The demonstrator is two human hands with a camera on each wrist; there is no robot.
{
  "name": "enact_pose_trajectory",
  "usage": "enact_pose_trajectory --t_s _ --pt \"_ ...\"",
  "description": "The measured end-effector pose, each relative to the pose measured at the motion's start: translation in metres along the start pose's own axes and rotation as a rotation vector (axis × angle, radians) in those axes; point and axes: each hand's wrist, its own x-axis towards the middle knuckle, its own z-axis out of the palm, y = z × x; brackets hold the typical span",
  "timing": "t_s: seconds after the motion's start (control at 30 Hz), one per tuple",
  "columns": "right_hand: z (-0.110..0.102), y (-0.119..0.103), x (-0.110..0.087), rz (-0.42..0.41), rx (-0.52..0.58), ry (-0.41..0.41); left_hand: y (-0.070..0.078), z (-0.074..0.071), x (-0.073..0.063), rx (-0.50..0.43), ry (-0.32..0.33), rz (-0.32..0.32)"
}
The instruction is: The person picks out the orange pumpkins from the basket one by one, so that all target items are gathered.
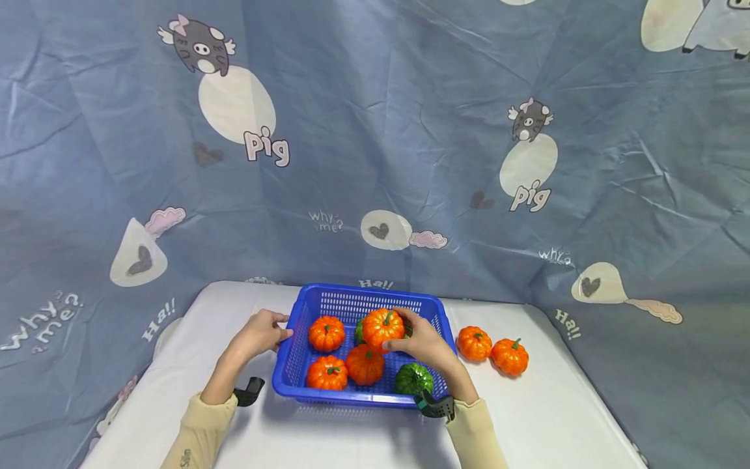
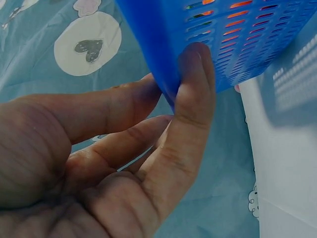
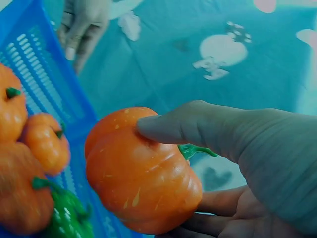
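Note:
A blue plastic basket [image 1: 375, 398] with slotted walls sits on the white table. My left hand [image 1: 260, 333] pinches its left rim, the thumb on one side and fingers on the other in the left wrist view. Above the basket's middle, my right hand [image 1: 426, 344] grips an orange pumpkin [image 3: 143, 173] with a green stem, thumb across one side and fingers round the other. Inside lie orange pumpkins: one at the back left [image 1: 325, 332], one at the front left [image 1: 325, 374] and one near the middle [image 1: 365, 367]. A green pumpkin [image 1: 413, 379] lies front right; more green shows behind the held one.
Two more orange pumpkins, a nearer-to-basket one [image 1: 474, 343] and an outer one [image 1: 510, 357], stand on the white tabletop [image 1: 527, 417] right of the basket. A blue cloth [image 1: 375, 150] with pig prints hangs behind the table and along its sides.

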Motion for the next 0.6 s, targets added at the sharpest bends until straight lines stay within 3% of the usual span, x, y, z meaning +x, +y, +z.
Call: enact_pose_trajectory --t_s 0.33,0.6 --pt "-0.041 0.025 -0.028 0.053 0.055 0.084 0.000 0.000 -0.001 0.014 -0.002 0.005" --pt "-0.090 0.042 -0.046 0.121 0.041 0.169 0.000 0.001 0.002 0.016 -0.007 -0.017"
